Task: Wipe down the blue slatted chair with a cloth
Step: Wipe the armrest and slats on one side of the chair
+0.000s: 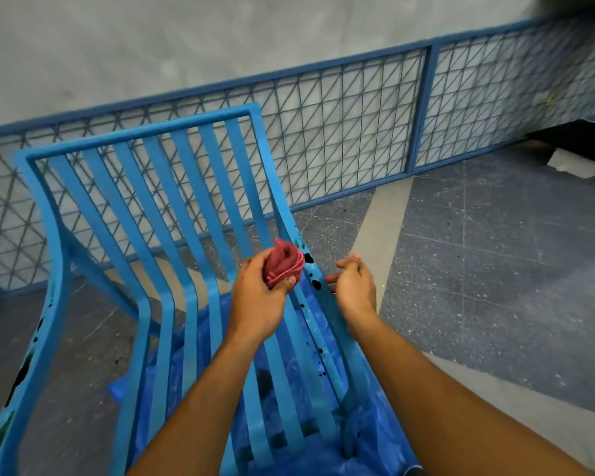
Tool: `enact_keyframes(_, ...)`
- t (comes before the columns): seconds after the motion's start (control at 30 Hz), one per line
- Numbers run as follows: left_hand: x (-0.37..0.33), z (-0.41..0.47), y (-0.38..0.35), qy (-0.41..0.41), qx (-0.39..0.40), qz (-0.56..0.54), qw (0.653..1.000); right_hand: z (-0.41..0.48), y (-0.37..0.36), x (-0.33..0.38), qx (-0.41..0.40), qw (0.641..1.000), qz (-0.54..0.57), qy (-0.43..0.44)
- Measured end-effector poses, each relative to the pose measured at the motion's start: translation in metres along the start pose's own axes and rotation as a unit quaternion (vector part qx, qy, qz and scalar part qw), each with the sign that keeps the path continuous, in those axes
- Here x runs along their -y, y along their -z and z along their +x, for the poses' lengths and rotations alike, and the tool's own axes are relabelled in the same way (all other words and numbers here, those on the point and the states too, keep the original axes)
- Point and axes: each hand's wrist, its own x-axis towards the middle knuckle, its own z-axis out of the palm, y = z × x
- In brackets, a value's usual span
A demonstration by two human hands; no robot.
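The blue slatted chair (pixel 158 214) fills the left and middle of the head view, its back toward the railing. Dark blotches mark its right side rail and its left rail. My left hand (pixel 258 297) is over the seat slats near the right rail, closed around a bunched red cloth (pixel 284 262). The cloth sits just left of the stained rail; I cannot tell whether it touches it. My right hand (pixel 352 286) hovers just right of that rail, fingers loosely curled and apart, holding nothing.
A blue plastic sheet (pixel 375 438) lies on the floor under the chair. A blue metal mesh railing (pixel 340 132) runs behind the chair along a grey wall. Speckled grey floor (pixel 495 252) stretches to the right, with white paper (pixel 571 163) and a dark object far right.
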Motion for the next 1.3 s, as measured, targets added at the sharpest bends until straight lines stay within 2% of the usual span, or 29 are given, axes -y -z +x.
enact_keyframes(0.07, -0.003, 0.021, -0.011, -0.064, 0.009, 0.096, 0.993, 0.008, -0.007, -0.002, -0.041, 0.998, 0.042, -0.021)
enact_keyframes(0.13, -0.003, 0.039, -0.021, -0.112, 0.035, 0.141, 0.983, 0.01, -0.008, -0.01, -0.079, 0.995, 0.057, -0.021)
enact_keyframes(0.23, 0.003, 0.057, -0.032, -0.148, 0.096, 0.204, 0.963, 0.008, -0.008, -0.021, -0.125, 0.988, 0.085, 0.033)
enact_keyframes(0.3, 0.006, 0.062, -0.036, -0.162, 0.136, 0.242, 0.947, 0.006, -0.008, -0.022, -0.145, 0.984, 0.059, 0.083)
enact_keyframes(0.43, 0.014, 0.057, -0.039, -0.199, 0.168, 0.274, 0.926, 0.003, -0.008, -0.022, -0.16, 0.978, 0.005, 0.132)
enact_keyframes(0.67, 0.02, 0.05, -0.021, -0.261, 0.217, 0.302, 0.891, -0.002, -0.007, -0.018, -0.149, 0.977, -0.015, 0.152)
enact_keyframes(0.83, 0.021, 0.048, -0.004, -0.249, 0.254, 0.276, 0.893, -0.003, -0.006, -0.019, -0.133, 0.981, -0.006, 0.143)
enact_keyframes(0.93, 0.022, 0.047, 0.002, -0.211, 0.245, 0.201, 0.925, -0.002, -0.007, -0.02, -0.114, 0.983, -0.023, 0.145)
enact_keyframes(1.07, 0.022, 0.048, -0.001, -0.156, 0.186, 0.093, 0.966, -0.001, -0.008, -0.021, -0.099, 0.984, -0.03, 0.145)
enact_keyframes(1.17, 0.021, 0.055, -0.013, -0.155, 0.144, 0.118, 0.97, -0.001, -0.008, -0.021, -0.103, 0.983, -0.028, 0.146)
enact_keyframes(1.3, 0.019, 0.052, -0.032, -0.18, 0.177, 0.19, 0.949, 0.0, -0.008, -0.021, -0.107, 0.983, -0.017, 0.146)
